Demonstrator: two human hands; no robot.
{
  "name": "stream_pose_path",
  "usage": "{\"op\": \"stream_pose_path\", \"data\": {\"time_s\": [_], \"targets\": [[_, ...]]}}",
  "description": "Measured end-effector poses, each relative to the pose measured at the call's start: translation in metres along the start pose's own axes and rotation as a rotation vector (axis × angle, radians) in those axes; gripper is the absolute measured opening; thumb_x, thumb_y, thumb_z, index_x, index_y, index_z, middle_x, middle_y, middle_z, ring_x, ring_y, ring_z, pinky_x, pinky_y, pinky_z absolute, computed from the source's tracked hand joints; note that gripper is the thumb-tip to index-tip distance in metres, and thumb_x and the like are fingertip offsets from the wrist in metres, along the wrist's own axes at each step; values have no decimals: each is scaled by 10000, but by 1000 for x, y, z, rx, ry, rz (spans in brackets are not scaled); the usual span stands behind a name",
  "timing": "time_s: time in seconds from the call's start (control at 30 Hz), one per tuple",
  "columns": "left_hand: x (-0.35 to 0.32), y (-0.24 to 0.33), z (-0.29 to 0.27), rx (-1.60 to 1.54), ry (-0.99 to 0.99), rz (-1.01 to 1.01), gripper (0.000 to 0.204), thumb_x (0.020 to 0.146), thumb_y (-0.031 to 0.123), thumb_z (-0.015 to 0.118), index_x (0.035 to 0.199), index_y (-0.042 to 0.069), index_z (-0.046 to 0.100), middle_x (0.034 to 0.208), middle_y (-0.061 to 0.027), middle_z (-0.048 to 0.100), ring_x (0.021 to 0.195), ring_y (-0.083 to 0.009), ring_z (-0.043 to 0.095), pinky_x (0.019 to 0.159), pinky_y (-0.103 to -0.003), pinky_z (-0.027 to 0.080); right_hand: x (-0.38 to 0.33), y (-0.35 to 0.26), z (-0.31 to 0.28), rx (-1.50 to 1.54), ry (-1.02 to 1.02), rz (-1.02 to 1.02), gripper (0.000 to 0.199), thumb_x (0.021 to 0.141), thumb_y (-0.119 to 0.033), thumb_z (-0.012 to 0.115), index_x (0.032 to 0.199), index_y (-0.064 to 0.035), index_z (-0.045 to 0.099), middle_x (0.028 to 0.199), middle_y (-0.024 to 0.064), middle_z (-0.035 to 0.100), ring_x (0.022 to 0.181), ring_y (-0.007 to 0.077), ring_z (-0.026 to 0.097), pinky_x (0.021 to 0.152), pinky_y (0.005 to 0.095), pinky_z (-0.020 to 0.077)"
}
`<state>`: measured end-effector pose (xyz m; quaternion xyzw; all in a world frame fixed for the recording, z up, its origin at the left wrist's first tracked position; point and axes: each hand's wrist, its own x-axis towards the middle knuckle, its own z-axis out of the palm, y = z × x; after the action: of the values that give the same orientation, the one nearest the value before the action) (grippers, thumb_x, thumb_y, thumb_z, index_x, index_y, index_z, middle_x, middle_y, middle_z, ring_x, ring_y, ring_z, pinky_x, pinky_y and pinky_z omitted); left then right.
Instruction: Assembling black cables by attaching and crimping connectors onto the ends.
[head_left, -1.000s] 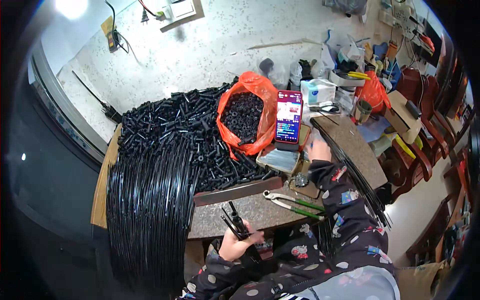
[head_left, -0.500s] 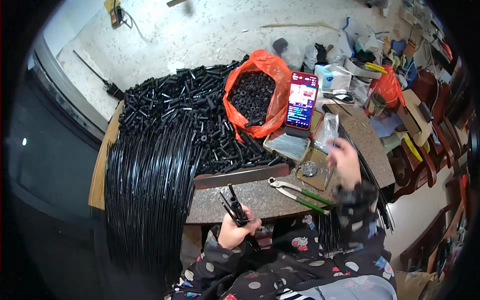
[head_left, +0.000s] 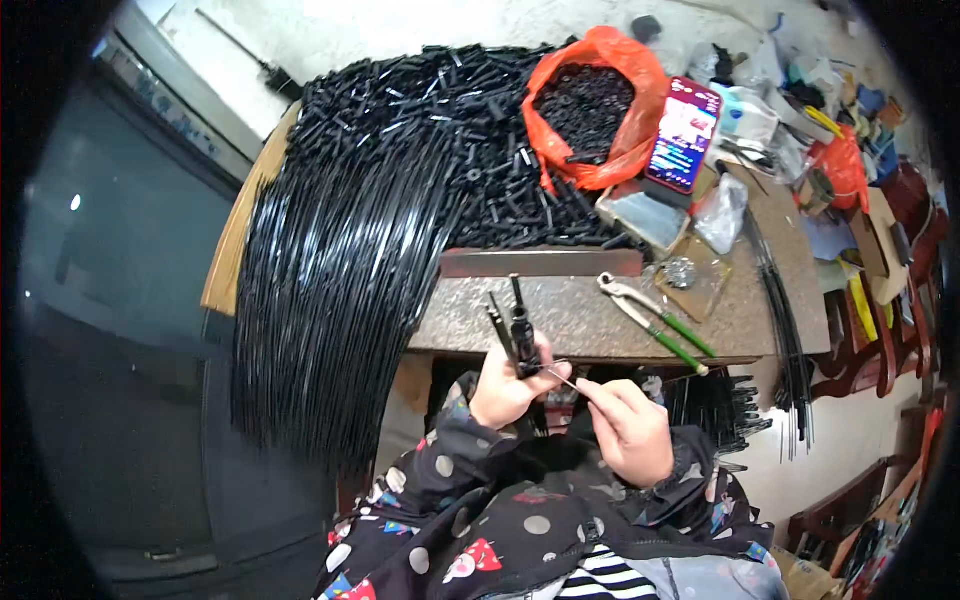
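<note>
My left hand is closed around a black tubular part with thin black rods, held upright just off the table's front edge. Beside it, my right hand pinches a thin metal wire. The wire's far end reaches the lower part of the black piece, by my left fingertips. Whether it passes into the piece is too small to tell. Pincers with green handles lie on the table to the right of my hands.
A metal bar fronts a heap of black tubes. Long black rods overhang the table's left. An orange bag holds small black parts. A phone stands behind a tray of thin wires. Small metal pieces lie nearby.
My right hand has come from beside the tray and plastic bag to my left hand, now with a thin wire in its fingers. The view has shifted, so the table sits higher.
</note>
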<state>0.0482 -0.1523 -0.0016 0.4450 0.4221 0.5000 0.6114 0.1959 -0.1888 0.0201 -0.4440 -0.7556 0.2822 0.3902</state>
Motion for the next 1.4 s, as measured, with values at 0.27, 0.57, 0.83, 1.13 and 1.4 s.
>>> {"op": "stream_pose_path", "data": {"time_s": [0.27, 0.57, 0.83, 1.13, 1.4], "targets": [[-3, -10, -4, 0, -28, 51, 185, 595, -6, 582, 624, 58, 410, 514, -9, 435, 401, -75, 403, 350, -183, 301, -5, 0, 4, -90, 19, -17, 327, 584, 20, 504, 906, -36, 497, 673, 74, 462, 537, 206, 492, 472, 272, 404], [-1, -12, -1, 26, -58, 87, 193, 583, -17, 584, 625, 58, 411, 544, -21, 455, 428, -78, 416, 349, -181, 305, 2, -1, -3, -83, 24, -24, 314, 585, 51, 494, 889, -26, 510, 642, 88, 457, 513, 208, 478, 464, 257, 389], [0, -14, 3, -11, -26, -15, 198, 583, -27, 570, 610, 55, 393, 518, -27, 443, 413, -79, 398, 358, -184, 297, 3, 2, -7, 81, -72, 103, 262, 623, 61, 475, 873, -9, 509, 612, 95, 465, 497, 186, 473, 456, 235, 377], [2, -15, 1, 43, -90, 42, 204, 593, -55, 532, 584, 52, 359, 477, -34, 405, 390, -88, 368, 367, -198, 292, 5, 14, -6, 358, -146, 100, 210, 637, 79, 452, 830, 20, 510, 583, 100, 461, 496, 163, 449, 456, 229, 355], [2, -8, 3, 55, -17, -29, 195, 611, -58, 519, 586, 49, 358, 502, -38, 410, 395, -94, 388, 363, -212, 313, 17, 20, -12, 261, -167, 35, 215, 639, 70, 459, 836, 4, 515, 606, 97, 485, 515, 178, 470, 490, 232, 378]]}}
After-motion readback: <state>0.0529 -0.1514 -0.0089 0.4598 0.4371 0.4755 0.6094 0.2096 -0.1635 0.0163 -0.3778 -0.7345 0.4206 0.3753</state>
